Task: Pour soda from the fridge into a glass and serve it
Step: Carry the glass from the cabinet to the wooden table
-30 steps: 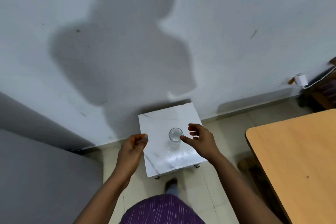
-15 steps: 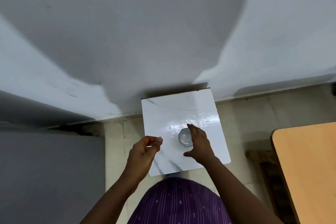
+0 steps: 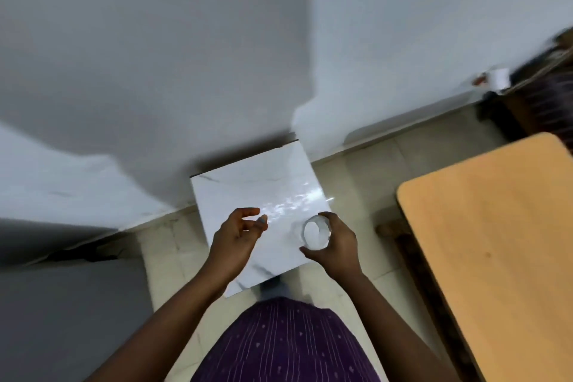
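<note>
A clear, empty-looking glass is held in my right hand, whose fingers wrap around its side above the right edge of a small white marble-topped table. My left hand hovers over the table's left part with fingers loosely curled and nothing in them. The glass looks lifted off the tabletop, though blur makes that hard to confirm. No soda or fridge interior is visible.
A wooden table stands at the right. A grey surface fills the lower left. The white wall is just behind the small table. A white plug and dark furniture sit at the far right. Tiled floor lies between.
My right hand has closed around the glass and moved it toward the table's right edge. The view has swung slightly, and my left hand stays hovering at the left.
</note>
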